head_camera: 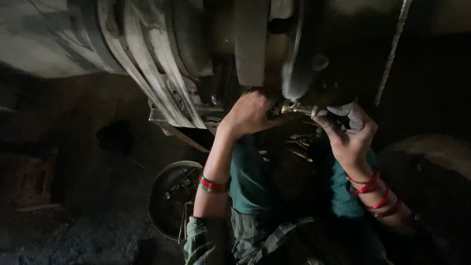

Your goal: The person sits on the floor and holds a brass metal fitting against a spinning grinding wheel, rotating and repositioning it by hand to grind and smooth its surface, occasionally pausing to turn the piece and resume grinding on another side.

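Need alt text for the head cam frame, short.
Two bare hands work at a dim, grimy machine: the left hand presses by a small brass fitting, the right hand grips its end. A round metal bowl of small parts sits on the dark floor below.

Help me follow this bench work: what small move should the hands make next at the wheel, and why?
Probably ease the brass piece a little more against the spinning wheel. The right hand grips its end, the left hand steadies it near the wheel, and its tip sits right at the rim.
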